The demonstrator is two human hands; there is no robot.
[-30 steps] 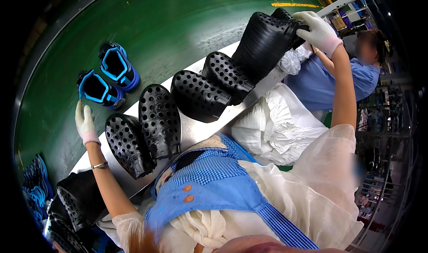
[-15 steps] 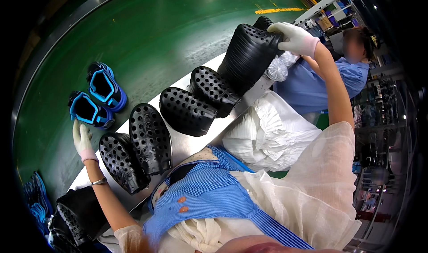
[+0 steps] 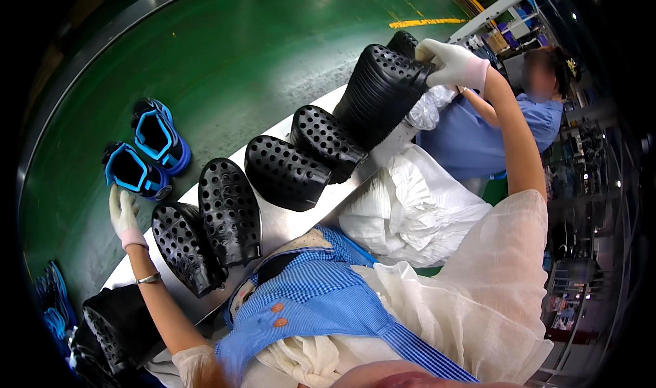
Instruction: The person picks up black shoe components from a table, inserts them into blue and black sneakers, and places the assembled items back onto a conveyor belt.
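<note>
My right hand point(image 3: 454, 63), in a white glove, grips the top of a tall stack of black perforated clogs point(image 3: 379, 94) that leans over the far end of the metal ledge point(image 3: 287, 217). My left hand point(image 3: 123, 214), also gloved, reaches with fingers apart toward a blue and black shoe point(image 3: 131, 171) on the green conveyor belt point(image 3: 239, 53). A second blue shoe point(image 3: 158, 134) lies just behind it. Four black clogs rest on the ledge between my hands: one pair near my left hand point(image 3: 205, 231), another pair further along point(image 3: 304, 156).
A person in a blue shirt point(image 3: 478, 135) works at the right beyond the stack, holding clear plastic wrap point(image 3: 427, 108). White fabric point(image 3: 410, 210) is bunched beside the ledge. More black clogs point(image 3: 113, 326) and blue shoes point(image 3: 51, 299) sit at the lower left.
The blue shoes have travelled along the belt toward my left hand, which stays reaching at them. My right hand keeps hold of the clog stack, which has tilted slightly.
</note>
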